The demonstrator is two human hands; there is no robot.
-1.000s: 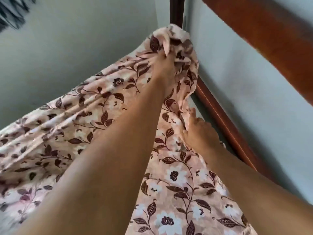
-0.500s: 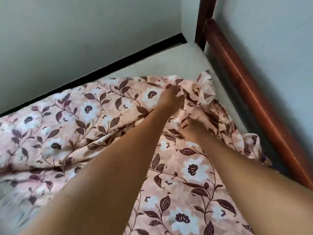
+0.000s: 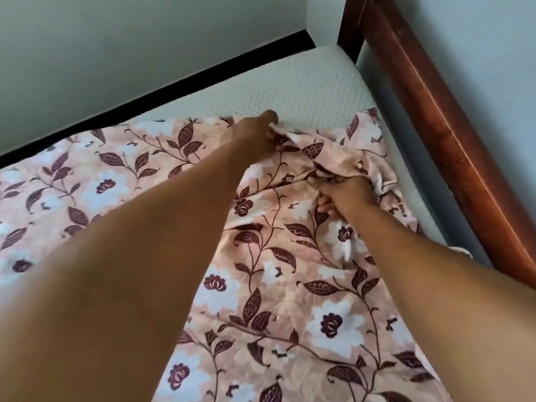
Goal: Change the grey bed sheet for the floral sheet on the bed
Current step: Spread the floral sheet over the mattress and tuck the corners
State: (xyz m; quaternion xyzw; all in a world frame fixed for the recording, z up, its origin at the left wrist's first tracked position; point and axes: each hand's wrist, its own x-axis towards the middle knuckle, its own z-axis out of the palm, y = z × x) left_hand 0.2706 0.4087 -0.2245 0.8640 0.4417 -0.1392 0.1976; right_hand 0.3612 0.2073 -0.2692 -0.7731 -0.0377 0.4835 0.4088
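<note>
Peach floral sheet [image 3: 290,285] with dark maroon leaves lies spread across a white textured mattress [image 3: 304,82], its far edge stopping short of the bare corner. The left hand [image 3: 255,134] pinches that far edge, fingers curled. The right hand [image 3: 345,195] is fisted around a bunched fold beside the red-brown wooden bed frame [image 3: 452,134].
</note>
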